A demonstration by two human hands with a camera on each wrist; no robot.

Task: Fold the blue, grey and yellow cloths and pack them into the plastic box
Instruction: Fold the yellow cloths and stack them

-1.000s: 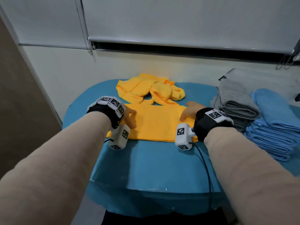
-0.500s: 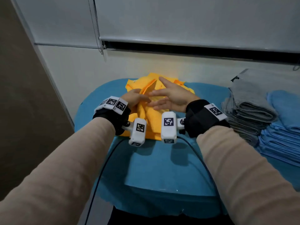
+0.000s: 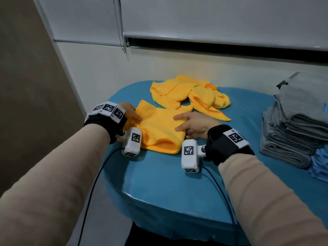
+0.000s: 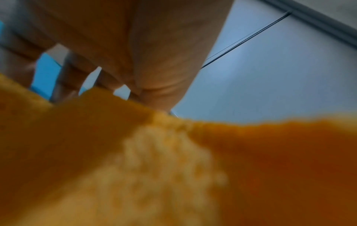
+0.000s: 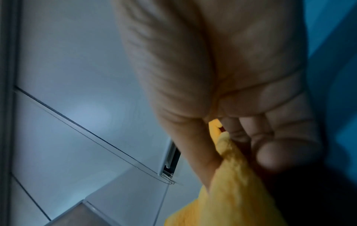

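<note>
The left hand [image 3: 130, 112] rests at the left edge of the folded yellow cloth [image 3: 159, 132] on the blue desk [image 3: 159, 178]. From the head view its grip cannot be told; the left wrist view shows fingers [image 4: 73, 73] reaching down to blurred yellow pile close against the lens. The right hand [image 3: 193, 124] lies on the cloth's right side, fingers straight on top. Only the right wrist view shows its thumb [image 5: 195, 145] and fingers pinching the cloth's edge [image 5: 230, 160]. Behind the folded cloth, loose yellow cloths [image 3: 188, 95] lie crumpled. At the far right, seen only from the head, stand folded grey cloths [image 3: 291, 139] and beside them blue cloths [image 3: 319, 166].
</note>
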